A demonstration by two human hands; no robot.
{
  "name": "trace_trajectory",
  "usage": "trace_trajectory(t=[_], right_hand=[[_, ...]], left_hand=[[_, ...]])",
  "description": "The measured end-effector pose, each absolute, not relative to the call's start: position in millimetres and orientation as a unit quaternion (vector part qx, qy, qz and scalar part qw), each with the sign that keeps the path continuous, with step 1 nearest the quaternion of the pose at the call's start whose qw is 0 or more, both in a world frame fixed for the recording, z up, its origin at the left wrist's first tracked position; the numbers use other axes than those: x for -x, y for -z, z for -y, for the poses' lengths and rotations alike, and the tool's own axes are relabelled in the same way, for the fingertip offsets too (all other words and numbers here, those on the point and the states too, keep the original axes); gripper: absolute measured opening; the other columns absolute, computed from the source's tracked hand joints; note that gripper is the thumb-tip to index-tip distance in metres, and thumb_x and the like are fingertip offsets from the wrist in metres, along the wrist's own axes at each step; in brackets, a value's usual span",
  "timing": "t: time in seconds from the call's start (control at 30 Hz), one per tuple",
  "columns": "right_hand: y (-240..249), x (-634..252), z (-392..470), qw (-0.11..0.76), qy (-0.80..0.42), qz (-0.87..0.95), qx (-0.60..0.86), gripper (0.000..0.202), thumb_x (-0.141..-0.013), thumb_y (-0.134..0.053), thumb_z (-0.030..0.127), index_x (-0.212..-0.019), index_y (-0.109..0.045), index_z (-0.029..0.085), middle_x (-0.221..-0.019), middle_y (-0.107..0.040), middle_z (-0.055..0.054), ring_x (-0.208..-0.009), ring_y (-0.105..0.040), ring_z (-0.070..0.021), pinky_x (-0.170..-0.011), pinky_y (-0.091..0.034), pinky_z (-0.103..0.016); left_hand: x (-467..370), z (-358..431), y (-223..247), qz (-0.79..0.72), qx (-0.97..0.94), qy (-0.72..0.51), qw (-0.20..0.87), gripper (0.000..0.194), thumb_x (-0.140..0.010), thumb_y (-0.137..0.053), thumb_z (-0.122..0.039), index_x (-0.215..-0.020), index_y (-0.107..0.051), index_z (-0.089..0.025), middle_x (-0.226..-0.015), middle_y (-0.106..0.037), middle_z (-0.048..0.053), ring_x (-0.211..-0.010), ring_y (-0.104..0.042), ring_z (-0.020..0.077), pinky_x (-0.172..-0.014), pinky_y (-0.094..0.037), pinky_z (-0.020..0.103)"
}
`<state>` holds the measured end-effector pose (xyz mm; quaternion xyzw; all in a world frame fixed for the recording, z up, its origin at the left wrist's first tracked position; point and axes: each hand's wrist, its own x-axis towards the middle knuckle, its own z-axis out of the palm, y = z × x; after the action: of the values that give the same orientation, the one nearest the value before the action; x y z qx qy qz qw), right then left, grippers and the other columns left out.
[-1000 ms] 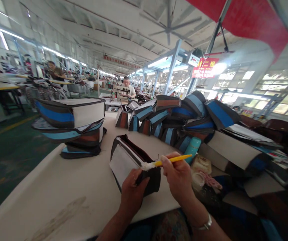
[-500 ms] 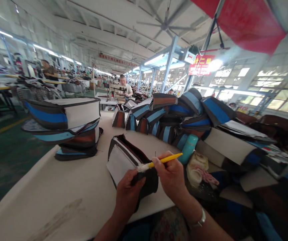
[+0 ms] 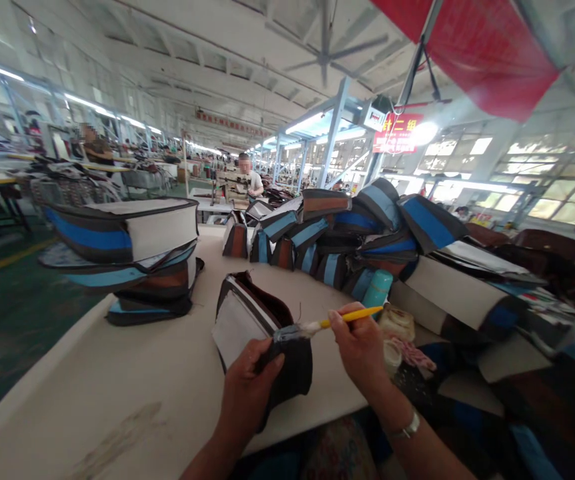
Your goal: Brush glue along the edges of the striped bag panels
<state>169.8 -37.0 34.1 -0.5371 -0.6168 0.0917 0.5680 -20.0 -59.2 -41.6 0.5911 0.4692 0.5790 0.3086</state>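
Note:
My left hand (image 3: 250, 380) grips the near edge of a bag piece (image 3: 247, 320) with a white side panel, dark edging and a brown inside. It stands tilted on the pale table, its opening facing up. Between the fingers and thumb of my right hand (image 3: 360, 343) is a brush (image 3: 350, 316) with a yellow handle. The pale bristles touch the dark end of the bag piece near its top edge. A wet, whitish smear shows on that edge beside my left fingertips.
Several finished-looking bag pieces (image 3: 162, 230) are stacked at the left of the table (image 3: 187, 380). More lie heaped at the back (image 3: 312, 230) and right. A teal bottle (image 3: 377, 288), an open tub (image 3: 392, 357) and a pink cloth (image 3: 415, 352) stand right of my right hand. People work farther back.
The brush has moved right along the edge of the bag piece, away from my left fingers. A whitish smear now shows where the bristles were. My left hand keeps its grip.

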Motion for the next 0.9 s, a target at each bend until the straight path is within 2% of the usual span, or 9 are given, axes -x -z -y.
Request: trace_trajectory(t=[0.07, 0.17, 0.23, 0.33, 0.43, 0.6, 0.7, 0.77, 0.9], right_hand=[[-40, -177, 38, 0.574, -0.055, 0.609, 0.545, 0.028, -0.088, -0.061, 0.044, -0.074, -0.056, 0.020, -0.055, -0.052, 0.004, -0.049, -0.050, -0.0137, -0.050, -0.039, -0.024], [-60, -186, 47, 0.608, -0.085, 0.585, 0.530, 0.029, -0.087, -0.063, 0.045, -0.073, -0.055, 0.021, -0.049, -0.048, 0.007, -0.043, -0.045, -0.0116, -0.043, -0.034, -0.022], [-74, -184, 56, 0.628, -0.122, 0.574, 0.512, 0.029, -0.087, -0.065, 0.045, -0.074, -0.054, 0.021, -0.046, -0.045, 0.009, -0.040, -0.042, -0.0104, -0.040, -0.032, -0.020], [-84, -172, 62, 0.622, -0.146, 0.586, 0.498, 0.028, -0.087, -0.064, 0.044, -0.075, -0.054, 0.021, -0.047, -0.045, 0.009, -0.040, -0.041, -0.0099, -0.040, -0.032, -0.020], [-78, -162, 58, 0.562, -0.129, 0.640, 0.508, 0.026, -0.088, -0.062, 0.041, -0.073, -0.054, 0.021, -0.051, -0.048, 0.007, -0.045, -0.046, -0.0112, -0.045, -0.035, -0.022], [-71, -168, 49, 0.411, -0.024, 0.716, 0.564, 0.024, -0.086, -0.058, 0.035, -0.068, -0.055, 0.020, -0.052, -0.054, 0.002, -0.048, -0.052, -0.0147, -0.050, -0.034, -0.027], [-76, -175, 51, 0.423, 0.036, 0.713, 0.558, 0.024, -0.087, -0.057, 0.035, -0.069, -0.055, 0.021, -0.051, -0.052, 0.003, -0.047, -0.051, -0.0142, -0.050, -0.034, -0.027], [-77, -175, 52, 0.426, 0.022, 0.725, 0.541, 0.024, -0.088, -0.056, 0.034, -0.068, -0.054, 0.021, -0.052, -0.051, 0.004, -0.046, -0.051, -0.0132, -0.051, -0.035, -0.026], [-70, -177, 48, 0.359, 0.030, 0.755, 0.548, 0.028, -0.088, -0.055, 0.035, -0.063, -0.048, 0.022, -0.053, -0.052, 0.002, -0.048, -0.050, -0.0148, -0.052, -0.034, -0.027]], left_hand=[[20, 58, 43, -0.474, -0.635, -0.587, 0.169, 0.010, -0.087, -0.061, -0.026, -0.094, -0.066, -0.020, -0.083, -0.063, 0.001, -0.076, -0.061, 0.0150, -0.071, -0.049, 0.026], [16, 55, 43, -0.416, -0.696, -0.584, -0.032, 0.006, -0.089, -0.057, -0.013, -0.090, -0.062, -0.016, -0.080, -0.060, 0.004, -0.072, -0.057, 0.0147, -0.066, -0.049, 0.026], [10, 53, 42, -0.368, -0.740, -0.549, -0.126, 0.010, -0.089, -0.054, -0.007, -0.087, -0.061, -0.014, -0.076, -0.059, 0.005, -0.068, -0.054, 0.0150, -0.063, -0.048, 0.026], [0, 50, 40, -0.320, -0.781, -0.493, -0.210, 0.012, -0.088, -0.052, -0.005, -0.089, -0.062, -0.012, -0.071, -0.058, 0.005, -0.065, -0.051, 0.0155, -0.060, -0.048, 0.028], [-7, 49, 42, -0.297, -0.799, -0.469, -0.230, 0.011, -0.089, -0.053, -0.006, -0.093, -0.062, -0.011, -0.072, -0.060, 0.005, -0.065, -0.051, 0.0156, -0.062, -0.048, 0.029], [-12, 50, 47, -0.297, -0.813, -0.452, -0.217, 0.010, -0.090, -0.052, -0.008, -0.089, -0.062, -0.012, -0.067, -0.055, 0.003, -0.060, -0.045, 0.0159, -0.053, -0.040, 0.029], [-16, 50, 48, -0.286, -0.820, -0.451, -0.207, 0.008, -0.090, -0.053, -0.008, -0.089, -0.061, -0.012, -0.069, -0.054, 0.003, -0.062, -0.046, 0.0158, -0.055, -0.040, 0.030], [-17, 50, 49, -0.284, -0.821, -0.453, -0.203, 0.009, -0.090, -0.053, -0.008, -0.090, -0.061, -0.012, -0.070, -0.054, 0.003, -0.062, -0.046, 0.0157, -0.056, -0.040, 0.030], [-17, 49, 51, -0.287, -0.824, -0.445, -0.201, 0.013, -0.092, -0.049, -0.009, -0.089, -0.061, -0.014, -0.069, -0.053, 0.002, -0.062, -0.045, 0.0160, -0.056, -0.039, 0.030]])
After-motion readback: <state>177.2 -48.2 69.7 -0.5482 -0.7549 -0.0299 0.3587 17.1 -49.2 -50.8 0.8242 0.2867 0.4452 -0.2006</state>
